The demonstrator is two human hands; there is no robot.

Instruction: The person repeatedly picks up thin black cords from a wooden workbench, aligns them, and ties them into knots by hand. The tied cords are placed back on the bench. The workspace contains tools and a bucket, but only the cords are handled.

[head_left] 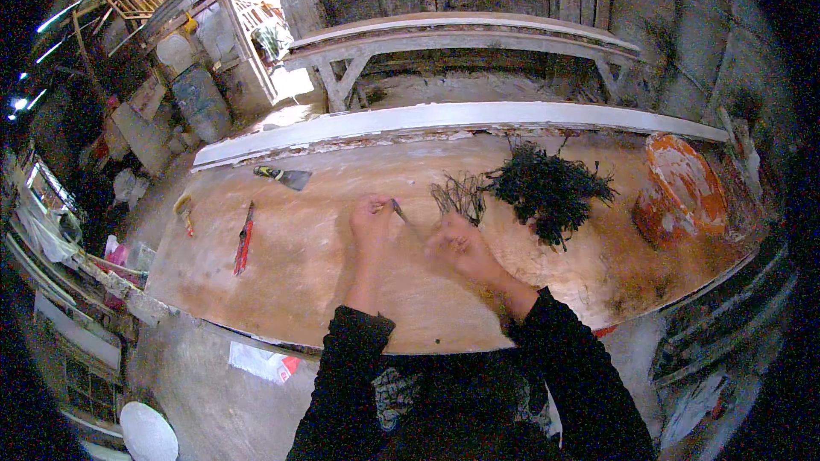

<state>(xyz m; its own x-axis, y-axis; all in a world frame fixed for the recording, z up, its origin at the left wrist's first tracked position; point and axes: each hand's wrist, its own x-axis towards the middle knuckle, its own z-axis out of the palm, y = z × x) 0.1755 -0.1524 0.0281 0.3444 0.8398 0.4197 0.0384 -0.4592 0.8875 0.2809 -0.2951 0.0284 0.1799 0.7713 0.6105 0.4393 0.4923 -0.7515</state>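
Over the middle of the table (427, 307), my left hand (370, 218) is closed in a pinch. A small dark, thin, pointed piece (399, 210) sticks out of its fingers toward the right. My right hand (461, 245) is curled close by, slightly smeared by motion; what its fingers hold, if anything, cannot be made out. Just beyond the right hand lies a loose bunch of thin dark strands (459, 192). Farther right is a big tangled heap of blackish-green strands (547, 188). The two hands are a little apart.
At left on the table lie a red-handled tool (244, 241), a putty knife (295, 178) and a small yellowish brush (184, 213). An orange, white-smeared bucket (662, 209) stands tilted at right. A white board (461, 117) runs along the far edge; a long bench (461, 38) stands behind.
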